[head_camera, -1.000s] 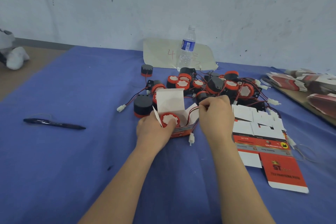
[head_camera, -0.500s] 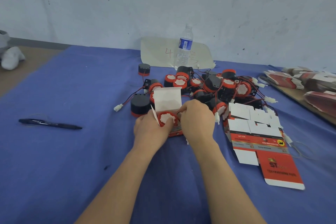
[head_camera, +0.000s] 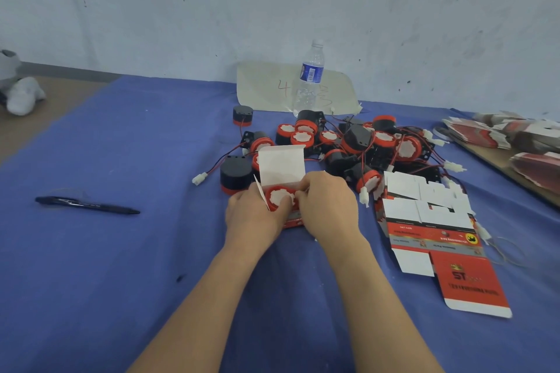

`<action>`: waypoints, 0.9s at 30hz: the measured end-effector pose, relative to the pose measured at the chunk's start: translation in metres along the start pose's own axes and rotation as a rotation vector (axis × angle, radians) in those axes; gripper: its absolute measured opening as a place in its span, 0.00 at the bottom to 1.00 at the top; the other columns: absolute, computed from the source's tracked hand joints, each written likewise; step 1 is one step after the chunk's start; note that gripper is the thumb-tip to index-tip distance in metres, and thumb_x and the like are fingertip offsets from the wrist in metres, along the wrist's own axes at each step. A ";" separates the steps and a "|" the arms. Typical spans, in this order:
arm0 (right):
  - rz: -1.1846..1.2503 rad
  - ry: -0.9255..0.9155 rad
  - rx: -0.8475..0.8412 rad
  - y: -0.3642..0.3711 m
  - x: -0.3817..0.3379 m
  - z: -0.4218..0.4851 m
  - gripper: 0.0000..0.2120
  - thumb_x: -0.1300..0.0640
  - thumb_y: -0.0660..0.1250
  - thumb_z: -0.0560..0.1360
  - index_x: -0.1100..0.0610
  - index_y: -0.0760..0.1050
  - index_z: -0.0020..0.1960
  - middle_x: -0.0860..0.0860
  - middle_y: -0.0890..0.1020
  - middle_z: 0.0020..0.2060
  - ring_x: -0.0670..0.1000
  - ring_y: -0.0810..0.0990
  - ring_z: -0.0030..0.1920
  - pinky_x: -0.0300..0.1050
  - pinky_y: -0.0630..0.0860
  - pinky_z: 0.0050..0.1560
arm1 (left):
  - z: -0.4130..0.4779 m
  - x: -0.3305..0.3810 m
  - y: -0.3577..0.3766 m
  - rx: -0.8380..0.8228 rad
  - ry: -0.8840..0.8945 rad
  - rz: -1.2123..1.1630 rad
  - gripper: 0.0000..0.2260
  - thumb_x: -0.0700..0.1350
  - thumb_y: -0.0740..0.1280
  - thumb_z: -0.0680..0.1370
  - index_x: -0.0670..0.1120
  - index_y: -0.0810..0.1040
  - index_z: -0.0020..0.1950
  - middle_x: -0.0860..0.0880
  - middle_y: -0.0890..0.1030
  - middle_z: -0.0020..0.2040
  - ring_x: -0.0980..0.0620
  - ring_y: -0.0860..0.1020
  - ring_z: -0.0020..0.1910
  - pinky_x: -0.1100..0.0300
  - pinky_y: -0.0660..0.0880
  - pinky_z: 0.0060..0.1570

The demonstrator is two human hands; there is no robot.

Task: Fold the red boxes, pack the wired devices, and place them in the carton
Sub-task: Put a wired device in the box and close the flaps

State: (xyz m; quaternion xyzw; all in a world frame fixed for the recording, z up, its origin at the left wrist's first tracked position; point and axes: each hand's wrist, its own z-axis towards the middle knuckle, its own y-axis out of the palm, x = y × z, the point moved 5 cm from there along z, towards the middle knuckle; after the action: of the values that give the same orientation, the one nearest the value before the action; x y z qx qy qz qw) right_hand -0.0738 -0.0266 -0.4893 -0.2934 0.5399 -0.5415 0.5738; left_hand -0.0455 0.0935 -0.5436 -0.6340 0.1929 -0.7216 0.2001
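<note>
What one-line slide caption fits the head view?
Left hand and right hand hold a device in an open red box, beside the device pile on blue cloth.

Matt blue cloth (head_camera: 121, 251) is covering the worktop (head_camera: 91, 306). The flat red boxes (head_camera: 439, 239) are showing printed card, plain white inside. The wired devices (head_camera: 357, 139) are looking like smooth black-and-red plastic.

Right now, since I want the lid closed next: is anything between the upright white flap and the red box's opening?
Yes: the left hand holds the small red cardboard box and fingers of the right hand curl onto the round red-and-white wired device in its opening, both in front of the white lid flap.
</note>
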 end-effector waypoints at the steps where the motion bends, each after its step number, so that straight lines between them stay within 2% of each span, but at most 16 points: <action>1: -0.008 -0.002 -0.005 0.000 -0.001 -0.001 0.09 0.61 0.61 0.78 0.56 0.78 0.54 0.54 0.81 0.48 0.53 0.79 0.46 0.47 0.80 0.47 | 0.000 0.000 0.000 0.001 -0.002 0.001 0.20 0.56 0.66 0.76 0.47 0.75 0.64 0.48 0.80 0.59 0.46 0.75 0.61 0.48 0.74 0.60; 7: 0.158 -0.058 0.030 -0.004 -0.006 -0.002 0.07 0.62 0.59 0.78 0.56 0.75 0.52 0.54 0.81 0.44 0.54 0.79 0.42 0.53 0.80 0.46 | 0.000 0.002 0.000 0.000 -0.020 0.018 0.20 0.56 0.66 0.76 0.46 0.74 0.62 0.47 0.79 0.59 0.45 0.75 0.61 0.48 0.74 0.59; 9: 0.215 -0.068 -0.008 -0.005 -0.003 0.000 0.07 0.57 0.63 0.78 0.58 0.79 0.49 0.54 0.82 0.42 0.52 0.79 0.42 0.46 0.79 0.43 | -0.001 0.002 -0.001 -0.007 -0.010 0.004 0.19 0.56 0.65 0.76 0.46 0.75 0.62 0.47 0.80 0.58 0.45 0.74 0.61 0.48 0.74 0.59; 10: 0.265 -0.073 -0.051 -0.007 0.000 0.000 0.10 0.53 0.66 0.77 0.59 0.81 0.46 0.53 0.83 0.40 0.51 0.79 0.39 0.41 0.77 0.39 | -0.001 0.003 -0.002 -0.022 0.006 0.002 0.18 0.56 0.64 0.76 0.47 0.75 0.61 0.48 0.80 0.57 0.45 0.74 0.61 0.48 0.74 0.59; 12: 0.383 -0.107 -0.190 -0.011 0.008 0.000 0.13 0.48 0.69 0.74 0.58 0.84 0.45 0.52 0.84 0.38 0.48 0.78 0.35 0.38 0.74 0.35 | -0.001 0.004 -0.002 -0.055 0.031 0.011 0.18 0.57 0.62 0.76 0.51 0.76 0.62 0.50 0.80 0.57 0.46 0.74 0.61 0.49 0.74 0.59; 14: 0.452 -0.158 -0.361 -0.014 0.014 -0.005 0.12 0.49 0.70 0.74 0.54 0.83 0.53 0.47 0.85 0.46 0.43 0.81 0.43 0.37 0.77 0.47 | -0.001 0.004 -0.003 -0.049 0.021 0.008 0.18 0.56 0.64 0.76 0.50 0.76 0.63 0.50 0.79 0.58 0.47 0.73 0.62 0.49 0.73 0.60; 16: 0.471 -0.185 -0.431 -0.014 0.018 -0.007 0.13 0.52 0.69 0.75 0.53 0.80 0.59 0.45 0.83 0.52 0.41 0.80 0.52 0.38 0.76 0.55 | -0.001 0.003 -0.004 -0.024 0.002 0.000 0.18 0.54 0.65 0.76 0.48 0.75 0.63 0.49 0.79 0.58 0.47 0.73 0.63 0.49 0.72 0.61; 18: 0.417 -0.214 -0.365 -0.014 0.018 -0.005 0.10 0.53 0.69 0.76 0.52 0.81 0.56 0.44 0.83 0.50 0.40 0.80 0.49 0.34 0.75 0.51 | -0.001 0.003 -0.004 -0.022 0.005 0.015 0.18 0.55 0.64 0.77 0.48 0.75 0.63 0.49 0.79 0.59 0.47 0.72 0.63 0.49 0.73 0.61; 21: 0.355 -0.166 -0.226 -0.011 0.017 -0.001 0.07 0.50 0.69 0.75 0.53 0.81 0.48 0.46 0.83 0.43 0.41 0.79 0.42 0.31 0.72 0.39 | -0.001 0.003 -0.003 -0.023 -0.002 0.009 0.19 0.55 0.65 0.76 0.48 0.74 0.63 0.49 0.79 0.59 0.47 0.73 0.63 0.49 0.73 0.61; 25: 0.307 -0.026 -0.016 -0.006 0.016 0.001 0.07 0.50 0.67 0.76 0.53 0.74 0.46 0.49 0.80 0.39 0.50 0.79 0.40 0.45 0.76 0.38 | -0.002 0.003 -0.001 -0.025 0.010 0.019 0.20 0.56 0.65 0.76 0.48 0.74 0.64 0.49 0.79 0.59 0.46 0.73 0.63 0.49 0.74 0.60; 27: 0.216 0.035 0.069 -0.005 0.012 0.002 0.06 0.52 0.65 0.77 0.53 0.72 0.45 0.50 0.79 0.37 0.52 0.78 0.40 0.48 0.76 0.39 | -0.002 0.003 -0.001 -0.019 0.015 0.019 0.20 0.56 0.66 0.76 0.47 0.74 0.64 0.48 0.80 0.59 0.46 0.74 0.63 0.49 0.73 0.61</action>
State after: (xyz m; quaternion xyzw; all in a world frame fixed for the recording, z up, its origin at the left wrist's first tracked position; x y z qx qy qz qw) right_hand -0.0757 -0.0397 -0.4879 -0.2043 0.5592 -0.4999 0.6290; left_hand -0.0482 0.0925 -0.5405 -0.6285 0.2072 -0.7227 0.1995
